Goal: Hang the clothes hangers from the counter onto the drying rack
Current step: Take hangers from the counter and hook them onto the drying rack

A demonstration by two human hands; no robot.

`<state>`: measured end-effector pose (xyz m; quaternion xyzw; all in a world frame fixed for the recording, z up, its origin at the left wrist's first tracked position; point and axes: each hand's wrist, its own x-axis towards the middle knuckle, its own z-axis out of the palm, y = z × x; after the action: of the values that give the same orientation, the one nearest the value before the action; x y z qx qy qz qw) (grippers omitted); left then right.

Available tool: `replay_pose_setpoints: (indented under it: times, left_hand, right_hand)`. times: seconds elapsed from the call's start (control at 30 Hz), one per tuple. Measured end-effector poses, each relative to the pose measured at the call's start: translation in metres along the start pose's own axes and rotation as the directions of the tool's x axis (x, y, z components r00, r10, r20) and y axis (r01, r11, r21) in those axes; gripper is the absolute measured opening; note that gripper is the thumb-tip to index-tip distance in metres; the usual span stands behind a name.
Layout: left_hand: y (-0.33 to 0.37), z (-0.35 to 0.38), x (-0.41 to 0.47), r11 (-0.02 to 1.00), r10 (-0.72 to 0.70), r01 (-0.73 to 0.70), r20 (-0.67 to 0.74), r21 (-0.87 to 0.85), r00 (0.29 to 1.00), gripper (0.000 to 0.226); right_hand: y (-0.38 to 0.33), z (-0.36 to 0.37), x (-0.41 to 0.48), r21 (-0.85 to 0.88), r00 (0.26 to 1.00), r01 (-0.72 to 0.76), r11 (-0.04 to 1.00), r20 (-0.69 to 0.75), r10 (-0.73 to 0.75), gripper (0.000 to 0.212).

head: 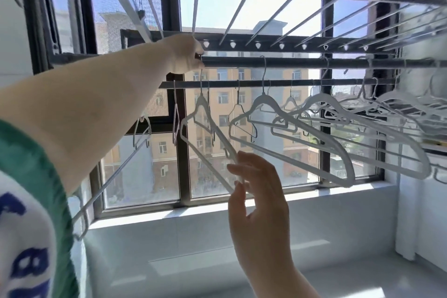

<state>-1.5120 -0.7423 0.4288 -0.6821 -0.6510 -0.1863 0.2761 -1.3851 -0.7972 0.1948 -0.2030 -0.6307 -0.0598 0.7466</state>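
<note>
Slanting down-right from the drying-rack rod (290, 63), the white hanger (219, 132) is held at both ends: left hand (186, 54) pinching its hook, right hand (256, 191) pinching its low end.

1. From the left hand (186, 54), the upper rod (232, 62) lies bare toward 3 o'clock until the next hook.
2. The held hanger (219, 131) slants from it down to the right hand (258, 196).
3. From the right hand, 1 to 3 o'clock is crowded with hung hangers (338, 128).
4. At its 6 o'clock, open air lies above the counter (193, 249).
5. At its 9 o'clock, a wire hanger (108, 181) slants.

Hangers (264, 99) on rack rods (314, 63), counter (193, 244) below window (242, 19)
</note>
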Motion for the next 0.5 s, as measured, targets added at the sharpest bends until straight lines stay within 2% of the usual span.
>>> replay_pose_setpoints:
  times: [0.5]
  left_hand:
    - [0.002, -0.003, -0.008, 1.000, -0.008, 0.008, -0.068, -0.001, 0.998, 0.043]
  right_hand:
    - [-0.016, 0.006, -0.006, 0.027, 0.996, 0.063, 0.998, 0.055, -0.065, 0.025]
